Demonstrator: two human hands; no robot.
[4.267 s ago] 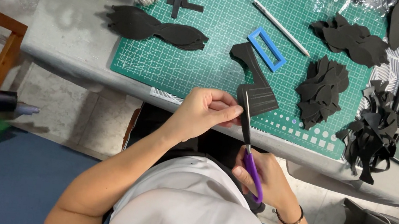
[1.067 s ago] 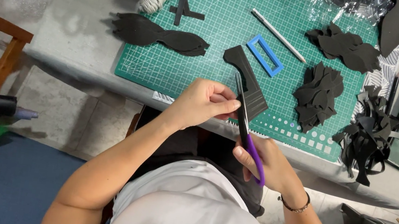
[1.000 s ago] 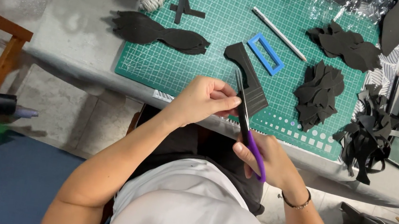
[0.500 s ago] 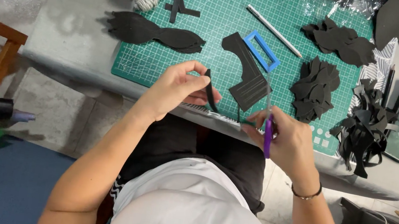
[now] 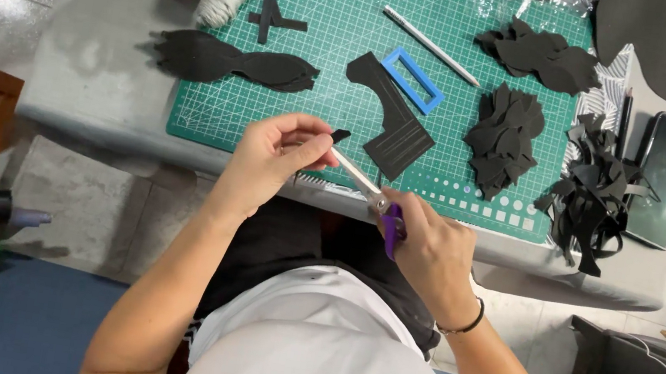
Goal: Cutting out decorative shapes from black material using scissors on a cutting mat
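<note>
Head cam looks straight down on someone trimming a small black piece (image 5: 339,136) with purple-handled scissors (image 5: 367,194), right at the near edge of the worktop (image 5: 94,81).

Closest in, the right hand (image 5: 429,250) is wrapped shut around the scissor loops, blades pointing up and left toward the other hand. I can't really tell how far apart the blades are, since they look nearly closed from this angle. The left hand (image 5: 271,160) has its fingers (image 5: 306,135) pinched tight on the little black scrap, which pokes out just past the fingertips and meets the blade tips.

If I were doing this cut, I'd keep the pinch close to the cut line so the piece doesn't flop, and steer by turning the piece rather than the scissors. Short snips near the pivot will probably give a cleaner edge than one long chop. That scrap is tiny, so fingertips sit very near the blades; worth going slow.

Further back on the green cutting mat (image 5: 316,61) there's a bigger black cutout (image 5: 390,125) with a blue rectangular frame (image 5: 412,79) lying partly over it, a long dark leaf-like shape (image 5: 237,64) to the left, and a pile of black cut pieces (image 5: 503,138) to the right. A grey pencil-like stick (image 5: 433,34) lies beyond that.
</note>
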